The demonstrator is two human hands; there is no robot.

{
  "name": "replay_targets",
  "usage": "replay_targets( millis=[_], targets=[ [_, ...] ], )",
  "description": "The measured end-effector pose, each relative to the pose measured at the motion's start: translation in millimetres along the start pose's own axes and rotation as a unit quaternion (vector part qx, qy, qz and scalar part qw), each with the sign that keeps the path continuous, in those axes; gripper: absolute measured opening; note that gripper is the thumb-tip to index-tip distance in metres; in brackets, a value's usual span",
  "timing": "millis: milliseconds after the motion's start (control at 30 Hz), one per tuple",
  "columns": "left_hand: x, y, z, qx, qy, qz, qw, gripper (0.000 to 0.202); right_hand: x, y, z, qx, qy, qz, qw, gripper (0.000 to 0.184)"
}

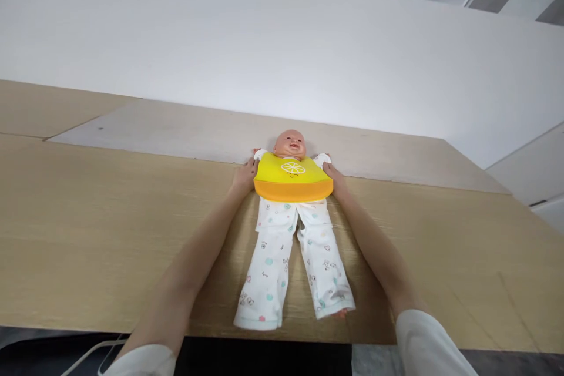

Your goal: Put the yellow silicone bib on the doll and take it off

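A baby doll (290, 145) lies on its back on the wooden table (88, 235), head away from me. It wears white patterned pyjamas (288, 258) and a yellow bib (292, 179) with an orange pocket rim across its chest. My left hand (244, 178) is at the bib's left edge beside the doll's arm, fingers curled against it. At the bib's right edge is my right hand (335, 178), fingers closed by the doll's other arm. Both arms reach out straight on either side of the doll's legs.
A white wall (282, 53) rises just behind the table's far edge. A paler board (176, 129) covers the back strip of the table. A white cable (88, 355) hangs below the front edge at the left.
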State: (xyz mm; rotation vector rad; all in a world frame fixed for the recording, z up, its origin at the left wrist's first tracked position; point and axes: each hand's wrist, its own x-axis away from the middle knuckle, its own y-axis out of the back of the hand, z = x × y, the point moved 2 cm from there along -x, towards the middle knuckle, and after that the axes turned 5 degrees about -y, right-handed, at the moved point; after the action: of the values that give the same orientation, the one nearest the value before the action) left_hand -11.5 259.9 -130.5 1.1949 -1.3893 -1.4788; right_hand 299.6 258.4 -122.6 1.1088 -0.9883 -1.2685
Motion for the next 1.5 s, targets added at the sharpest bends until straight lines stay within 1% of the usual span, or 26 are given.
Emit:
replay_targets(
  millis=[67,200,267,367,500,633,800,900,1000,1233,1367,1500],
  targets=[
    [-1.3,1.9,-0.8,0.000,-0.013,-0.009,1.000,0.039,-1.4,2.1,3.1,0.002,0.003,0.009,1.000,0.041],
    [-5.4,3.8,-1.9,0.000,-0.069,-0.020,0.997,0.033,-3.6,3.9,6.4,0.000,0.003,0.026,1.000,0.045],
    [-7.3,2.6,-1.4,-0.004,-0.091,-0.020,0.996,0.032,-4.2,2.5,5.7,0.001,0.005,0.022,1.000,0.046],
    [-8.8,-0.7,0.5,-0.010,-0.099,-0.019,0.995,0.034,-5.3,-1.0,3.4,0.008,0.015,0.007,1.000,0.049],
    [-9.1,-4.4,2.8,-0.016,-0.075,-0.022,0.997,0.037,-7.6,-4.2,0.7,0.012,0.005,0.012,1.000,0.047],
    [-7.8,-5.8,3.1,-0.016,-0.054,-0.026,0.998,0.037,-6.3,-3.8,0.5,0.012,-0.008,0.005,1.000,0.040],
    [-1.6,-2.2,4.1,-0.019,-0.002,-0.035,0.999,0.040,2.3,-1.8,1.5,0.016,-0.015,-0.027,0.999,0.034],
    [3.8,1.7,3.0,-0.019,0.018,-0.040,0.999,0.040,5.4,-2.0,0.0,0.014,-0.037,-0.033,0.999,0.030],
    [7.6,4.3,0.8,-0.011,0.027,-0.043,0.999,0.038,5.8,-3.0,-1.9,0.014,-0.053,-0.022,0.998,0.030],
    [10.4,9.0,-1.8,0.002,0.051,-0.058,0.997,0.033,8.3,-1.2,0.5,0.017,-0.060,-0.014,0.998,0.030],
    [9.7,8.7,2.7,0.007,0.061,-0.069,0.996,0.028,8.6,-4.3,0.1,0.003,-0.061,-0.024,0.998,0.033],
    [6.5,4.4,9.0,0.025,0.079,-0.078,0.994,0.026,6.9,-4.1,-1.3,0.010,-0.087,-0.033,0.996,0.027]
  ],
)
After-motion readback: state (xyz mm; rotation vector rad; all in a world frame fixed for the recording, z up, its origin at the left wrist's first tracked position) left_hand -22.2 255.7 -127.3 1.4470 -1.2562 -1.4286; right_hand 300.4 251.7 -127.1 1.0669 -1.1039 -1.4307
